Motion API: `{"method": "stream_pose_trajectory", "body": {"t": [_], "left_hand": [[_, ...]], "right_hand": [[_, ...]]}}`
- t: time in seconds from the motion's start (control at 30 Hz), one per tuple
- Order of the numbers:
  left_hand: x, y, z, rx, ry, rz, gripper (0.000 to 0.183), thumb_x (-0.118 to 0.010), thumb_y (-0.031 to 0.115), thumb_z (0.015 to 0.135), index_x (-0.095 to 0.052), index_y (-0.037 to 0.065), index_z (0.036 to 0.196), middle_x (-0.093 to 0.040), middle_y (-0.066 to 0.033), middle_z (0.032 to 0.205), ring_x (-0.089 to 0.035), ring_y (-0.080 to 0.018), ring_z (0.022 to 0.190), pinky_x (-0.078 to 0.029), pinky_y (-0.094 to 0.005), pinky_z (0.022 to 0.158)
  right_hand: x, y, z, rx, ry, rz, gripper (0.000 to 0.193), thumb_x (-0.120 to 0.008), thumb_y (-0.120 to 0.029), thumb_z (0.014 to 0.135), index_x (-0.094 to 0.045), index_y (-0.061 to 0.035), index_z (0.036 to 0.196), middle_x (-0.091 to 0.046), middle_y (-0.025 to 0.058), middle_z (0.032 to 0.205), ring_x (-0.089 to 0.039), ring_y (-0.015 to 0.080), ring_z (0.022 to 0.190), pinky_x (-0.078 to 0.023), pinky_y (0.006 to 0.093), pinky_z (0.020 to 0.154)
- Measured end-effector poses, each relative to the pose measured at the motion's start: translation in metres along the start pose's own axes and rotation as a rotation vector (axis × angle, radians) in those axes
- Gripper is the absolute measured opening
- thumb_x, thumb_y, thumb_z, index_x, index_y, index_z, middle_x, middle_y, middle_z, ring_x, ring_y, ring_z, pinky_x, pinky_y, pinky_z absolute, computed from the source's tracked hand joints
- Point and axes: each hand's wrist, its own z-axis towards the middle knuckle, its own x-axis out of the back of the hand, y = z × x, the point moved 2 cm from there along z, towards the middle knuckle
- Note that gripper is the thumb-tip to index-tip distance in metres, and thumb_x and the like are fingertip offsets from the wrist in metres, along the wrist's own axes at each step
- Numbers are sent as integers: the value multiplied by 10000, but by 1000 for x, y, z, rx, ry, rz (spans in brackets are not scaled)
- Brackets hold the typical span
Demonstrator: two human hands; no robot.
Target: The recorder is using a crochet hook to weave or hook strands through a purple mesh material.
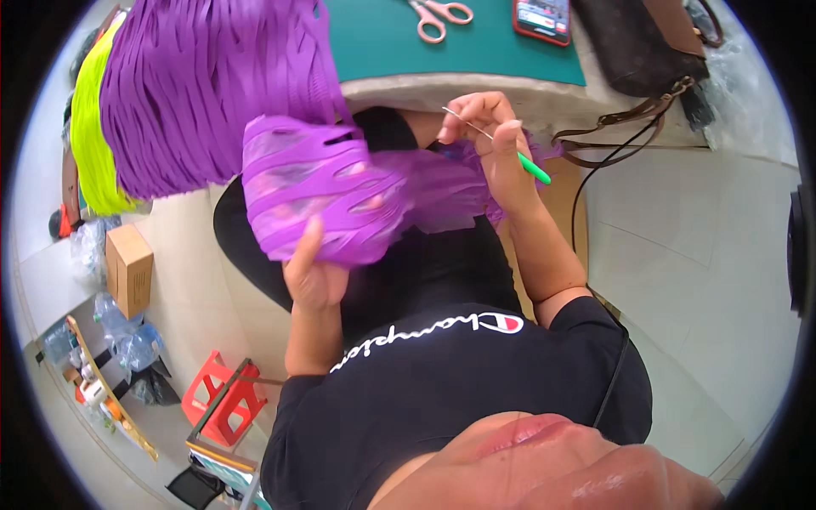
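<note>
My left hand [316,276] grips the lower edge of a sheer purple piece with solid purple bands [340,191]; some fingers show faintly through it. The piece stretches right across my lap, where its middle is smeared by motion. Raised at its right end, my right hand [501,153] is closed on a thin metal tool with a bright green handle [534,168]. The metal shaft points up and left between thumb and fingers; its tip is too small to make out, so I cannot tell whether it is a hook or a blade.
Purple strips [212,85] hang thickly at the table's left, beside lime-green strips [92,127]. On the green mat [382,51] lie scissors [432,21] and a red-cased phone [542,19]. A brown bag [642,51] rests at right. Behind left are a carton [129,268] and red stool [223,395].
</note>
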Motion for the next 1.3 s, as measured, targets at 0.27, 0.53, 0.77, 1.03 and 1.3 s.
{"method": "stream_pose_trajectory", "body": {"t": [0.27, 0.53, 0.77, 1.03, 1.3], "left_hand": [[1, -23, 5, 98, 249, 163, 634, -642, -13, 806, -341, 28, 1362, -512, -125, 1267, -526, -252, 1159, -422, -397, 1001], [-1, -27, 6, 234, 232, -23, 574, -693, 62, 824, -410, 32, 1322, -540, -104, 1239, -512, -219, 1170, -393, -372, 1024], [-5, -25, 8, 219, 231, -59, 547, -682, 68, 835, -419, 39, 1314, -547, -105, 1218, -522, -218, 1153, -405, -374, 1011], [-6, -26, 12, 130, 242, 61, 477, -673, 53, 840, -463, 45, 1268, -564, -87, 1176, -549, -206, 1103, -427, -361, 984], [-5, -28, 13, 109, 240, 77, 440, -665, 31, 842, -483, 41, 1242, -572, -80, 1158, -552, -196, 1091, -438, -347, 962]], "right_hand": [[-30, 39, -31, -158, -180, 23, 83, -588, -49, 905, -553, -12, 971, -596, 117, 1033, -606, 195, 984, -474, 335, 895], [-30, 41, -31, -16, -124, -38, 148, -547, -121, 945, -507, -5, 1029, -619, 153, 1032, -618, 217, 980, -471, 362, 914], [-40, 31, -31, -16, -142, -114, 128, -571, -97, 929, -532, 8, 990, -611, 148, 1004, -617, 206, 964, -480, 325, 883], [-41, 31, -30, -2, -114, -155, 132, -591, -95, 917, -545, 17, 970, -611, 148, 997, -612, 200, 942, -480, 303, 861], [-42, 30, -30, 11, -100, -198, 123, -589, -81, 916, -552, 26, 962, -620, 154, 994, -614, 198, 941, -482, 303, 858]]}}
